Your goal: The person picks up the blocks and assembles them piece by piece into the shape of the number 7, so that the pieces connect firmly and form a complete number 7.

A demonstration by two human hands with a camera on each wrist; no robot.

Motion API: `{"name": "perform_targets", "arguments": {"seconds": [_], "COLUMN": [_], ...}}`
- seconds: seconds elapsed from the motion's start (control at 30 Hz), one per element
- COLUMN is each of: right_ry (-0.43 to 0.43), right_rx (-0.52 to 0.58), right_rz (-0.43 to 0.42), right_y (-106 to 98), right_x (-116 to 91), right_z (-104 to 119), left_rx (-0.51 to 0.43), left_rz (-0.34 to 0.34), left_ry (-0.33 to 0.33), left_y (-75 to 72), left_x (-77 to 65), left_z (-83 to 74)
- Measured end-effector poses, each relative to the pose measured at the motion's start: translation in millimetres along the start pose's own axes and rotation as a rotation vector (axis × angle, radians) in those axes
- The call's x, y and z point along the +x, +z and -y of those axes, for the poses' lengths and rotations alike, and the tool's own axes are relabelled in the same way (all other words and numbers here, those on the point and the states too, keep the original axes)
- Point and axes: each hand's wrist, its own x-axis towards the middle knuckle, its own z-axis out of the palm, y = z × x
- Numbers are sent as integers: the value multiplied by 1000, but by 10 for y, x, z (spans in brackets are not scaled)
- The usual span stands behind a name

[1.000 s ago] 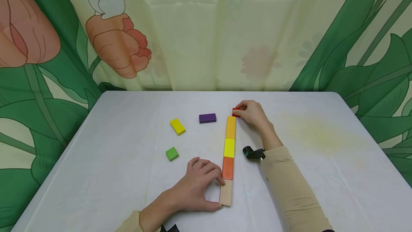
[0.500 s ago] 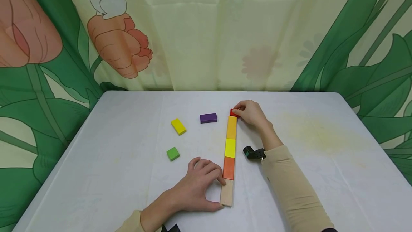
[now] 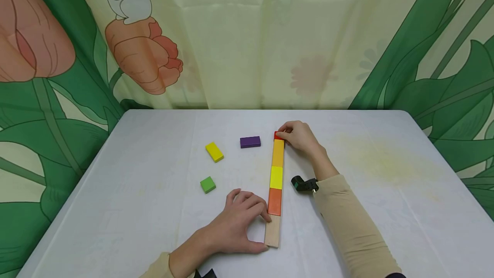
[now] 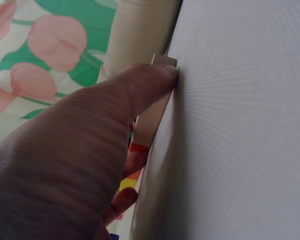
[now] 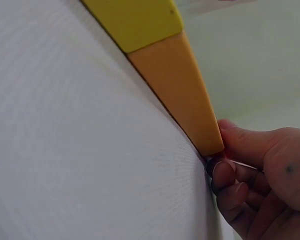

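Several blocks lie end to end in a straight row. From the near end these are a plain wooden block (image 3: 272, 233), an orange block (image 3: 274, 202), a yellow block (image 3: 275, 177) and a light-orange block (image 3: 278, 152). My left hand (image 3: 237, 222) holds the wooden block, thumb (image 4: 157, 77) at its near end and index finger by its far end. At the row's far end, my right hand (image 3: 302, 137) pinches a small red block (image 3: 275, 135) right at the light-orange block's end. In the right wrist view, fingers mostly hide the red block.
Left of the row lie a purple block (image 3: 250, 142), another yellow block (image 3: 214, 152) and a green block (image 3: 208, 185). A white cloth covers the table (image 3: 127, 209). Behind its far edge hangs a printed curtain (image 3: 239, 55).
My right hand has brought the red block slightly left and into line with the row's far end. The left hand stays on the wooden block.
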Motion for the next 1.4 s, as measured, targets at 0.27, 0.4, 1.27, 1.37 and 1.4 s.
{"name": "perform_targets", "arguments": {"seconds": [0.27, 0.4, 1.27, 1.37, 1.4], "right_ry": [-4, -15, 13, 2, 0], "right_rx": [-12, -26, 4, 1, -2], "right_rz": [2, 0, 12, 15, 17], "right_y": [7, 5, -2, -6, -3], "right_x": [21, 24, -14, -15, -13], "right_z": [-16, -19, 6, -7, -10], "left_rx": [6, 8, -47, -75, -84], "left_rz": [1, -2, 191, 187, 173], "left_ry": [3, 4, 3, -21, -32], "left_y": [4, 4, -339, -478, -523], "left_x": [9, 9, 76, 185, 224], "left_z": [-2, -3, 18, 60, 81]}}
